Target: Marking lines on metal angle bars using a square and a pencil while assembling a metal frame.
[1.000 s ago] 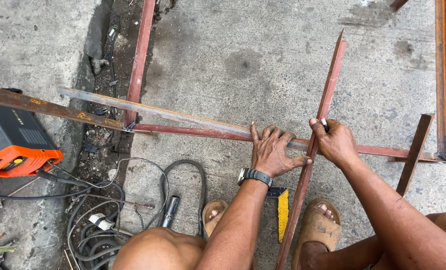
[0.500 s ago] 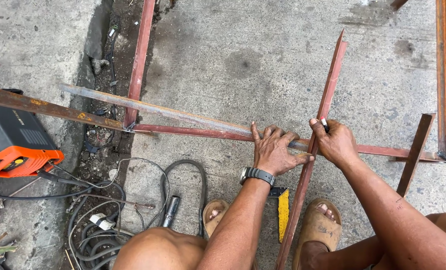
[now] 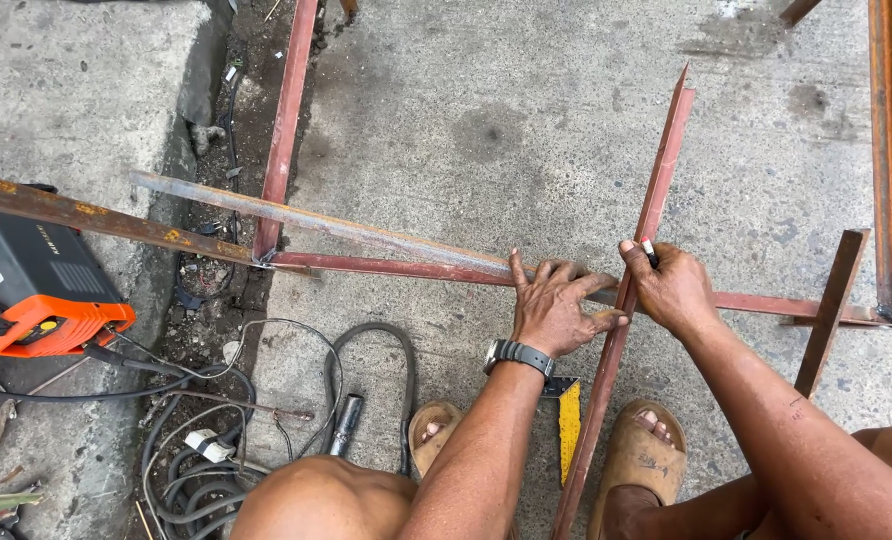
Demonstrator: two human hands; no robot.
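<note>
My left hand (image 3: 556,305) lies flat, fingers spread, pressing on the grey steel bar (image 3: 316,222) where it crosses the upright red angle bar (image 3: 656,195). A dark watch is on that wrist. My right hand (image 3: 671,285) is closed around a small marker (image 3: 649,250) with its tip at the red angle bar, just right of the left hand. A horizontal red angle bar (image 3: 386,266) runs under both hands across the concrete floor.
An orange and black welding machine (image 3: 31,295) sits at the left with coiled cables (image 3: 216,440) beside it. More rusty angle bars lie at the right (image 3: 891,160) and upper left (image 3: 286,110). A yellow square tool (image 3: 569,420) lies between my sandalled feet.
</note>
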